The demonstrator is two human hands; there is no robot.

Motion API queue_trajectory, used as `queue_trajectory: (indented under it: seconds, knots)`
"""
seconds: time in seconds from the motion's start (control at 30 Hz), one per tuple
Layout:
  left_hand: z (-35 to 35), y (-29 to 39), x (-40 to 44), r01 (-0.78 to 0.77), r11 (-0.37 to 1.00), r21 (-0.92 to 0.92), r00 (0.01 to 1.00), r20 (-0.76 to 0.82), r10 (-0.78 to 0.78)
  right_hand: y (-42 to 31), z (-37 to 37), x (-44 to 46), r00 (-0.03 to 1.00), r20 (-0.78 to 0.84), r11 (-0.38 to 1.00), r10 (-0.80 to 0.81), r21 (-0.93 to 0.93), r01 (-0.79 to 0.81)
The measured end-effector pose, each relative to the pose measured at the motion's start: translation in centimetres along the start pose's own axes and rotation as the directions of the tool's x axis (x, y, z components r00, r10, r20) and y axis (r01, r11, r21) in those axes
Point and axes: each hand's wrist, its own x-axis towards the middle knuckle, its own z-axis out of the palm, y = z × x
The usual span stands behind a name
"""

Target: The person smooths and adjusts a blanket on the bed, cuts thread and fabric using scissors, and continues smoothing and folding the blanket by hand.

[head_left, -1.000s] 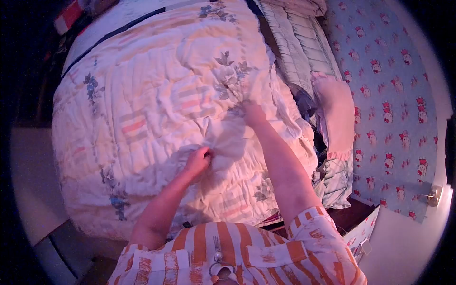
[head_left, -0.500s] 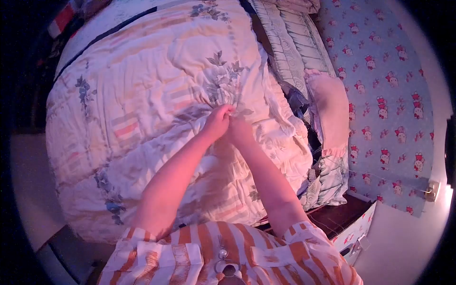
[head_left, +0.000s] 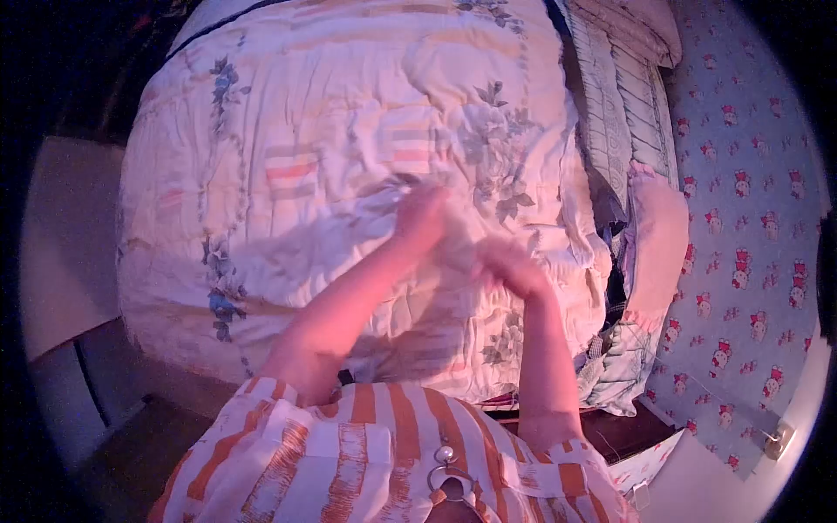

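A pale quilt [head_left: 331,113] with grey-blue flowers and striped patches covers the bed, creased around my hands. My left hand [head_left: 422,216] is closed over the middle of the quilt, and a fold of the fabric runs up to its fingers. Some blur softens its fingertips. To the right and nearer my body, my right hand [head_left: 514,266] hovers over or rests on the quilt; I cannot tell which. Its fingers are bent down and look apart, smeared by motion, with nothing visible in them.
A pink frilled pillow [head_left: 656,240] and a light quilted cover [head_left: 602,105] lie along the right side of the bed. Beyond them is a wall with blue character-print paper [head_left: 741,218]. An open drawer [head_left: 632,440] is at the lower right, and a socket [head_left: 779,440] sits on the wall.
My hands were together on the quilt's flower print and are now apart, the right one lower and to the right. The view has shifted, so the bed sits further right and lower.
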Motion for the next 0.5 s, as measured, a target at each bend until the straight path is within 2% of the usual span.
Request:
queue_trajectory:
  seconds: [0.03,0.07,0.1,0.13,0.17,0.2,0.23,0.27,0.33,0.37,0.43,0.47,0.5]
  knots:
    - [-0.9,-1.2,-0.1,0.051,0.985,0.167,0.999,-0.016,-0.049,0.3,2.0,-1.2,0.988,0.129,0.992,0.084,-0.108,-0.07]
    - [-1.6,-2.8,-0.5,0.055,0.984,0.167,0.998,-0.023,-0.052,1.3,3.8,-1.4,0.987,0.133,0.991,0.086,-0.115,-0.07]
    - [-2.1,-4.5,-1.2,0.038,0.99,0.132,0.999,0.019,-0.041,2.5,5.5,-1.3,0.985,0.173,0.941,-0.017,-0.329,0.074]
    - [-2.1,-5.8,-1.6,0.022,0.995,0.097,0.998,0.062,-0.028,3.5,6.3,-1.0,0.966,0.235,0.828,-0.108,-0.516,0.219]
    - [-2.3,-5.9,-1.5,0.025,0.995,0.097,0.998,0.059,-0.031,4.3,5.9,0.1,0.965,0.238,0.827,-0.106,-0.519,0.219]
    - [-2.6,-5.9,-1.2,0.058,0.995,0.085,0.995,0.072,-0.065,4.9,5.2,1.7,0.958,0.049,0.632,-0.281,-0.743,0.223]
    - [-2.8,-5.8,-0.9,0.09,0.993,0.074,0.992,0.083,-0.096,5.2,4.6,3.1,0.87,-0.084,0.398,-0.487,-0.907,0.136]
    - [-2.9,-5.9,-0.6,0.091,0.993,0.074,0.992,0.076,-0.096,5.1,4.1,3.8,0.869,-0.078,0.393,-0.489,-0.909,0.14]
    - [-2.9,-6.5,-0.2,0.24,0.965,0.103,0.97,0.022,-0.243,4.9,3.1,4.8,0.721,-0.223,0.488,-0.656,-0.854,0.18]
    - [-3.0,-7.0,-0.3,0.245,0.964,0.102,0.969,0.018,-0.248,5.6,2.9,4.8,0.724,-0.217,0.485,-0.655,-0.855,0.182]
    - [-3.1,-8.0,-0.2,0.355,0.927,0.119,0.931,0.046,-0.363,7.6,2.2,4.8,0.599,-0.321,0.423,-0.733,-0.906,0.033]
    - [-3.1,-8.2,-0.4,0.363,0.925,0.114,0.929,0.04,-0.369,8.3,1.8,5.2,0.588,-0.35,0.475,-0.729,-0.877,0.067]
    - [-3.2,-8.3,-0.7,0.305,0.948,0.089,0.95,0.049,-0.31,8.7,1.3,5.5,0.594,-0.344,0.471,-0.727,-0.88,0.067]
